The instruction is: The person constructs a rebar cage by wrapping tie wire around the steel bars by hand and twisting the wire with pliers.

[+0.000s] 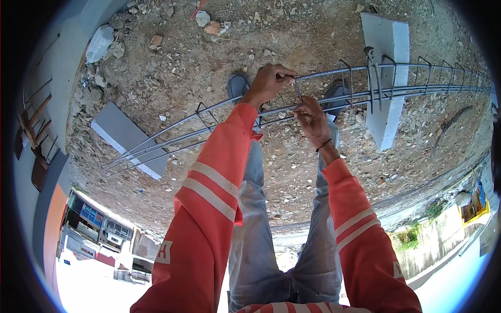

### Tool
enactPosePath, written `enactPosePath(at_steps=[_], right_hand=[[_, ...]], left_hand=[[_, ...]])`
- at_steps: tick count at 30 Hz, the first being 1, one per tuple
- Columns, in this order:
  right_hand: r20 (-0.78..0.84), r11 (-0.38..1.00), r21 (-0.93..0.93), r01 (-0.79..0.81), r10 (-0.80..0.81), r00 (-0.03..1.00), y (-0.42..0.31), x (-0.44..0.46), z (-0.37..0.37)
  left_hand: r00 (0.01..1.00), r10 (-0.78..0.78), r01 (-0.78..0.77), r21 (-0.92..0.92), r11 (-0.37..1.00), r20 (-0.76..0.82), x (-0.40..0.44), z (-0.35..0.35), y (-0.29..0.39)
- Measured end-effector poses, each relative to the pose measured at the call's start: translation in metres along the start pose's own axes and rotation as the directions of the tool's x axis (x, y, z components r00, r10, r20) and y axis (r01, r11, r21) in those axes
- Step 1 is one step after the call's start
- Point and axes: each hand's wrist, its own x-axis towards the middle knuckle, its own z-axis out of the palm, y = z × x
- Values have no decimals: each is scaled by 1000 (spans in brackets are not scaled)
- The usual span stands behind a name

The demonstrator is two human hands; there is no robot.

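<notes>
Several long ribbed steel bars [329,72] run across in front of me, with rectangular wire stirrups [352,83] spaced along them to the right. My left hand [267,85] is closed at the upper bar, its thumb and forefinger pinching the top of a thin steel stirrup [298,91]. Just below, my right hand [313,121] has its fingers closed around the lower end of that same stirrup, beside the lower bars. The fingers partly hide the exact grip. Another stirrup [207,115] sits around the bars left of my left hand.
The bars pass over a pale block [387,41] at right and another block [130,136] at left. A metal tool [373,70] hangs over the bars by the right block. My shoes [238,85] stand under the bars on stony ground. A wall [49,112] rises at left.
</notes>
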Motion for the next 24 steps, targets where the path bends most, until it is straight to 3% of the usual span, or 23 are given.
enactPosePath(at_steps=[4,6,10,12,16,19,21,22,24], right_hand=[[-26,994,107,-24,27,999,5,-3,5],[-53,996,-65,59,-63,997,3,-3,7],[-46,996,-62,60,-63,997,2,-3,6],[-26,980,-156,119,-125,992,3,-4,5],[-13,984,-123,131,-134,991,8,-3,2],[-4,998,-33,44,-44,999,0,-4,5],[-219,969,-242,47,-102,970,-15,-9,11],[-208,970,-239,49,-100,973,-17,-10,13],[-296,822,-568,-37,-163,941,-20,-10,12]], left_hand=[[1000,5,-5,-37,999,4,5,3,-11],[1000,2,0,-49,999,30,9,3,-16],[999,36,-35,-35,999,29,12,2,-18],[998,-23,27,-65,997,60,12,1,-17],[999,4,-2,-48,999,39,12,1,-15],[997,-56,57,-21,998,54,10,-4,-6],[993,-117,119,-103,988,24,14,-6,-15],[992,-126,127,-104,987,16,15,-9,-21],[971,-215,198,-151,969,-106,21,-16,-26]])
